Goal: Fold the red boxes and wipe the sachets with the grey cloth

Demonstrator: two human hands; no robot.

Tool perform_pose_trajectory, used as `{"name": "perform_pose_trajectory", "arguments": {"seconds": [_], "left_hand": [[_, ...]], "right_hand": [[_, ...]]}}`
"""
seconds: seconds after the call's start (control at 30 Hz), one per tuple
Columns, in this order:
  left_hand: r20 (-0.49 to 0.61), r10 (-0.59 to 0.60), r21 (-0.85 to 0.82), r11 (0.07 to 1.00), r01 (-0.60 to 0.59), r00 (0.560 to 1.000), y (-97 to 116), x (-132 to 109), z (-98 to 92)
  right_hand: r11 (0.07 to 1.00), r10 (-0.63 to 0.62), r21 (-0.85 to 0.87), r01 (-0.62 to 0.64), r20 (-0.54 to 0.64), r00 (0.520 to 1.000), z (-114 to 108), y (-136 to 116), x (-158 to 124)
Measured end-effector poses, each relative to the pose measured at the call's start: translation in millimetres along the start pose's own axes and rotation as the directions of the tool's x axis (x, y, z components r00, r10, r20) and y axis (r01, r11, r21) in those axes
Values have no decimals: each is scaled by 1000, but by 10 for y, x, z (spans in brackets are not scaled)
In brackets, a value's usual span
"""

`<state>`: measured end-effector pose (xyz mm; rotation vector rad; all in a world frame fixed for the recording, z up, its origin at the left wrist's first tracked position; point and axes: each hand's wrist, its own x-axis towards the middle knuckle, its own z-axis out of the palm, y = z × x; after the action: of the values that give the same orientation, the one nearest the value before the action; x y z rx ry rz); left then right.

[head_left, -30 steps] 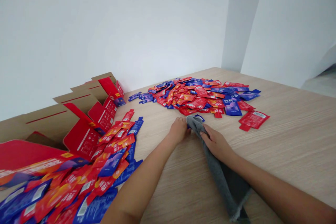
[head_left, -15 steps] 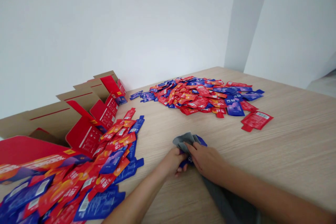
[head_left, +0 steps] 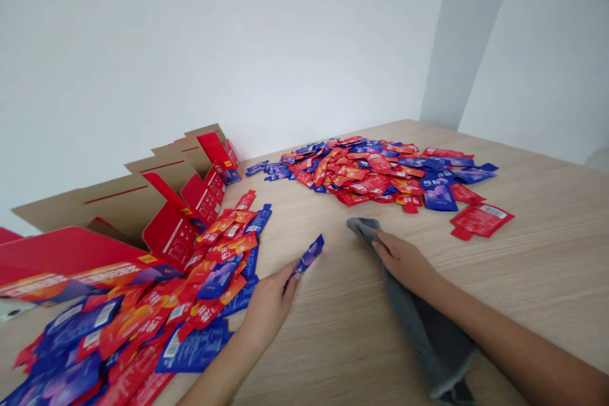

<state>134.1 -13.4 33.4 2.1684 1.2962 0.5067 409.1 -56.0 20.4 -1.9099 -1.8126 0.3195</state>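
My left hand [head_left: 267,304] pinches a single blue sachet [head_left: 309,255] by its lower end, holding it just above the wooden table [head_left: 523,266], next to the near-left heap of red and blue sachets [head_left: 157,317]. My right hand [head_left: 404,260] lies flat with fingers stretched on a long grey cloth [head_left: 419,323] that runs from the table's middle back towards me. A second, bigger heap of red and blue sachets [head_left: 375,171] is spread across the far middle of the table.
Flattened and half-folded red and brown cardboard boxes [head_left: 157,196] stand along the left by the white wall. A loose red sachet [head_left: 481,219] lies at the right of the far heap.
Both hands were bunched on the cloth's end with a blue sachet. Now my left hand has drawn the blue sachet away to the left, and my right hand rests flat on the cloth.
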Motion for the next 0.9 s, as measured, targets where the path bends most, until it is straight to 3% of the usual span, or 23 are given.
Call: {"name": "perform_pose_trajectory", "arguments": {"seconds": [0.03,0.1,0.17,0.27,0.3,0.37,0.43,0.5,0.53,0.6,0.67,0.7,0.77,0.83,0.9], "left_hand": [[-14,97,175,980,-93,995,-21,-49,3],[75,223,427,873,-234,972,-30,-141,84],[209,299,522,771,-365,931,-12,-214,211],[322,388,469,727,-501,864,12,-287,315],[310,401,428,751,-503,862,9,-300,297],[197,383,303,852,-427,903,-16,-309,168],[-14,244,106,965,-241,970,-63,-299,-67],[-227,-15,-164,986,-23,974,-117,-280,-342],[-321,-151,-318,947,43,935,-142,-268,-466],[-439,-366,-610,792,27,821,-176,-242,-623],[-407,-504,-798,601,-29,762,-172,-202,-611],[-332,-535,-851,525,-2,777,-151,-168,-541],[-133,-505,-878,459,135,852,-62,-52,-311],[-22,-372,-821,537,196,928,88,160,-36],[-68,-183,-687,722,87,981,287,482,213]], "right_hand": [[997,-38,62,41,-54,998,11,-64,-38],[982,-158,97,165,-73,985,54,-254,-160],[952,-302,60,299,60,951,119,-459,-298],[930,-342,-34,365,276,898,197,-604,-387],[936,-304,-81,341,298,905,202,-584,-370],[950,-193,-185,252,287,938,174,-462,-282],[954,-97,-255,161,246,964,118,-296,-175],[958,-47,-266,104,214,976,71,-163,-99],[962,-42,-255,95,203,978,59,-124,-80],[967,-53,-235,99,194,979,59,-98,-75],[968,-68,-226,112,195,978,79,-120,-96],[968,-74,-220,117,196,978,89,-139,-109],[971,-82,-205,122,194,978,100,-176,-131],[975,-86,-188,122,192,978,97,-201,-144],[978,-83,-175,118,195,977,83,-212,-148]]}}
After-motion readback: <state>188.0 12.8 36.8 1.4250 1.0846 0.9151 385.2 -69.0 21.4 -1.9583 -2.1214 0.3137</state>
